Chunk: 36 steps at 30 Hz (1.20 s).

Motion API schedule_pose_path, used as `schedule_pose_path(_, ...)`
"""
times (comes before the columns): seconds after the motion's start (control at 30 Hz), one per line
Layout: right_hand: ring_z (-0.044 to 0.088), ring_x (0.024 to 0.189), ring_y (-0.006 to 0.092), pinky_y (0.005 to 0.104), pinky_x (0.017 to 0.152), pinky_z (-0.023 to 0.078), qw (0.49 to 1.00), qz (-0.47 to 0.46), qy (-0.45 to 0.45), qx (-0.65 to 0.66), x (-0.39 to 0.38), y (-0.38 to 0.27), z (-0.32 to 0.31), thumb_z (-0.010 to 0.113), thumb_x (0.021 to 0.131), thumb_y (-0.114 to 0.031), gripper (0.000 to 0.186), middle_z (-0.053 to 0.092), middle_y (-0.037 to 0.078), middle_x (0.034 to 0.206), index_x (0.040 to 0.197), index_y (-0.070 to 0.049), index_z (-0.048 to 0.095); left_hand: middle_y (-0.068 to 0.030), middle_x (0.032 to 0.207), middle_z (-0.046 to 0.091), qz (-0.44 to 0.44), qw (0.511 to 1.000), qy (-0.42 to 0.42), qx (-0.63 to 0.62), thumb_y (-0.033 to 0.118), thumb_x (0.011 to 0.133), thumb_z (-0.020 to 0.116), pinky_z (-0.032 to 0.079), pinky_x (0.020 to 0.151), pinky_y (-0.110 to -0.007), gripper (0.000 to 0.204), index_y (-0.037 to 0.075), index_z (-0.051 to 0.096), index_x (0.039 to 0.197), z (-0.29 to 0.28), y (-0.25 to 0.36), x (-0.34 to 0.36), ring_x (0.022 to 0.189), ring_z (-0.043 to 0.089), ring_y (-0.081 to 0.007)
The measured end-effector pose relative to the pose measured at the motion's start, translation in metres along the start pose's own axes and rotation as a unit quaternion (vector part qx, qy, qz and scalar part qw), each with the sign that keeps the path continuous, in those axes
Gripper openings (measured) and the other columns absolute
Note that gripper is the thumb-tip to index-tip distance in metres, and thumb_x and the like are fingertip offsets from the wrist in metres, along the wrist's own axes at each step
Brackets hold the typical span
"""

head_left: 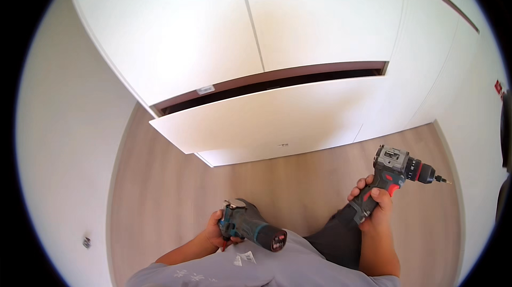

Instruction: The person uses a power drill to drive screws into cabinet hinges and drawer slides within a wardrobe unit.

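In my right hand (381, 209) is a grey and black cordless drill (393, 160) with a red trigger. My fingers are wrapped round its handle, and its chuck and thin bit point right, above the floor. My left hand (214, 231), close to my body, is closed on a teal and black cordless power tool (246, 224). That tool's round dark end is turned toward me, and its exact kind is hard to make out. Ahead of both hands, a wide white drawer (277, 114) stands partly pulled out, with a dark gap along its top edge.
Tall white cabinet doors (320, 15) rise above the drawer, and more white panels (426, 47) continue to the right. A white wall (64, 143) with a small socket-like fitting (86, 242) bounds the left. Wood-look flooring (154, 180) lies below.
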State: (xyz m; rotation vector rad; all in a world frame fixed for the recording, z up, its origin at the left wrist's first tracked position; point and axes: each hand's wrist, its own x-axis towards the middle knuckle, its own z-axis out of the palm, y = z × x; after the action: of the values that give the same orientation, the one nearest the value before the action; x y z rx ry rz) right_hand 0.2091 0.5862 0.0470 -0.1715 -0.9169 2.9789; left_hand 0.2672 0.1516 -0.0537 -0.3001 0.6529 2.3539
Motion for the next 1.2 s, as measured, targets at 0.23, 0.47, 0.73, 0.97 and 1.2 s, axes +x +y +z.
schedule_pose_path(0.23, 0.070, 0.087, 0.0324, 0.0510, 0.079, 0.060, 0.990, 0.115, 0.042, 0.069, -0.019, -0.007, 0.001, 0.069, 0.077, -0.013, 0.033, 0.064, 0.014, 0.099, 0.107, -0.004, 0.057, -0.0241, 0.125, 0.062, -0.119, 0.987, -0.041, 0.099, 0.062, 0.079, 0.072, 0.059, 0.070, -0.042, 0.080, 0.007, 0.056, 0.136, 0.028, 0.031, 0.080, 0.103, 0.066, -0.0347)
schedule_pose_path(0.47, 0.070, 0.089, 0.0354, 0.0540, 0.082, 0.059, 0.979, 0.099, 0.176, 0.020, -0.009, -0.006, 0.009, 0.065, 0.080, -0.006, 0.029, 0.064, 0.016, 0.098, 0.108, -0.002, 0.056, -0.0137, 0.120, 0.070, -0.332, 0.939, -0.037, 0.084, 0.065, 0.082, 0.067, 0.048, 0.056, -0.033, 0.074, 0.012, 0.061, 0.132, 0.018, 0.069, 0.136, 0.090, 0.067, -0.0278)
schedule_pose_path(0.73, 0.070, 0.083, 0.0315, 0.0469, 0.073, 0.060, 0.973, 0.004, 0.231, 0.025, 0.051, 0.041, -0.010, 0.065, 0.082, 0.001, 0.023, 0.064, 0.014, 0.091, 0.103, -0.001, 0.055, -0.0144, 0.126, 0.067, -0.345, 0.933, 0.029, 0.093, 0.064, 0.084, 0.065, 0.046, 0.055, -0.030, 0.076, 0.012, 0.057, 0.138, 0.184, 0.080, 0.085, 0.084, 0.064, -0.0246)
schedule_pose_path(0.97, 0.068, 0.066, 0.0232, 0.0370, 0.063, 0.057, 0.937, -0.033, 0.276, -0.211, 0.059, 0.057, -0.007, 0.072, 0.077, -0.004, 0.020, 0.067, 0.011, 0.078, 0.093, 0.001, 0.061, -0.0160, 0.128, 0.065, -0.381, 0.920, -0.025, 0.087, 0.064, 0.083, 0.066, 0.044, 0.056, -0.029, 0.077, 0.011, 0.057, 0.139, 0.309, 0.117, 0.063, 0.082, 0.061, -0.0230)
schedule_pose_path(1.2, 0.065, 0.055, 0.0254, 0.0392, 0.055, 0.055, 0.903, 0.056, 0.410, -0.118, -0.056, 0.035, 0.021, 0.070, 0.079, -0.009, 0.013, 0.066, 0.013, 0.069, 0.087, -0.002, 0.062, -0.0132, 0.119, 0.068, -0.391, 0.915, -0.020, 0.093, 0.059, 0.082, 0.072, 0.045, 0.059, -0.031, 0.067, 0.013, 0.061, 0.129, 0.414, 0.164, 0.009, 0.094, 0.061, -0.0240)
